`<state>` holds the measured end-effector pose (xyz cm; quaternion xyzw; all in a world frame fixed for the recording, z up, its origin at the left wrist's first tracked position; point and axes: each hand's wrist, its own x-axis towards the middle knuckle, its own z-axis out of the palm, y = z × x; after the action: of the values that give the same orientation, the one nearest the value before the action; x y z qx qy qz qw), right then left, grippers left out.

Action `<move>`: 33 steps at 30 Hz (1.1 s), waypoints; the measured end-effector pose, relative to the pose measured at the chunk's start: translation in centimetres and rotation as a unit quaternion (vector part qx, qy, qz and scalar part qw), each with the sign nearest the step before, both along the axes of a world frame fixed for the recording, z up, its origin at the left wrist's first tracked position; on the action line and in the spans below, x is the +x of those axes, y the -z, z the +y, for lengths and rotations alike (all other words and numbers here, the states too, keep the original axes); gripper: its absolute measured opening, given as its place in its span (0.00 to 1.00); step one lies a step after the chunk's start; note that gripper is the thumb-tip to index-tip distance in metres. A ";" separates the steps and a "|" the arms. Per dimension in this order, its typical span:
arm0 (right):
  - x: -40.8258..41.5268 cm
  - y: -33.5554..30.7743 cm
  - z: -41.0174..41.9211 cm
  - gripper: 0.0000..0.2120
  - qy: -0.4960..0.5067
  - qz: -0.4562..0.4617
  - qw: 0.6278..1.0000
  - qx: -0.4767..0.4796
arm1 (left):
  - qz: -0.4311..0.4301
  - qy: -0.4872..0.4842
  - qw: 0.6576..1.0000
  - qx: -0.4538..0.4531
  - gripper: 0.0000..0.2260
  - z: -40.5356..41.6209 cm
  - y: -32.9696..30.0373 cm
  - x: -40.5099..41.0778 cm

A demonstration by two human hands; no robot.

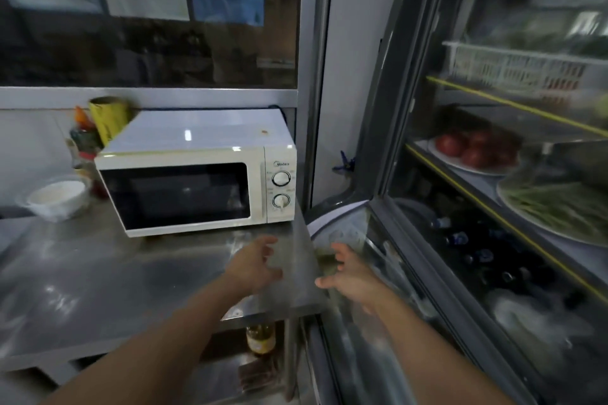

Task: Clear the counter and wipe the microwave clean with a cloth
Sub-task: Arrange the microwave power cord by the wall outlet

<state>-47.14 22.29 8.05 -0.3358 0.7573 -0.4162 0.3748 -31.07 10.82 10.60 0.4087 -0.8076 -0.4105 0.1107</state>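
A cream microwave [197, 171] stands at the back right of a steel counter [98, 279], its door closed and a small brown spot on its top. My left hand [258, 265] hovers over the counter's right end in front of the microwave, fingers spread and holding nothing. My right hand [350, 276] is just past the counter's right edge, in the gap beside a glass-door fridge, fingers spread and empty. No cloth is in view.
A white bowl [57, 196] sits on the counter left of the microwave, with bottles and a yellow can [108, 118] behind it. The fridge [493, 174] on the right holds tomatoes, greens and bottles. A bottle [261, 337] stands on the shelf under the counter.
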 end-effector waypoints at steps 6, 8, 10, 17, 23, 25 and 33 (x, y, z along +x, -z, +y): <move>-0.5 -3.1 -3.4 0.40 -0.009 0.007 0.999 -0.036 | 0.015 -0.010 0.999 -0.035 0.29 -3.0 -3.0 -0.4; -0.6 -4.0 -4.9 0.40 -0.006 0.010 0.999 -0.045 | 0.021 -0.008 0.999 -0.037 0.29 -4.5 -3.7 -0.6; -0.7 -4.6 -6.6 0.40 -0.006 0.011 0.999 -0.053 | 0.030 -0.010 0.998 -0.045 0.29 -6.3 -4.3 -0.8; -1.7 -7.0 -13.2 0.41 0.009 0.042 0.998 -0.049 | 0.045 0.010 0.996 -0.074 0.29 -13.8 -6.5 -1.8; -2.9 -8.2 -17.1 0.41 0.042 0.059 0.996 -0.061 | 0.043 0.050 0.990 -0.126 0.28 -18.9 -8.6 -3.5; -3.3 -8.0 -17.5 0.42 0.057 0.058 0.995 -0.057 | 0.045 0.061 0.988 -0.136 0.28 -19.9 -8.9 -4.3; -6.5 -7.8 -18.6 0.41 0.106 0.054 0.991 -0.053 | 0.052 0.101 0.981 -0.157 0.29 -22.4 -9.5 -8.7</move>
<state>-53.60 3.69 15.89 -0.2954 0.7845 -0.4744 0.2688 -39.73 -11.59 20.13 0.2808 -0.8921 -0.3083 0.1738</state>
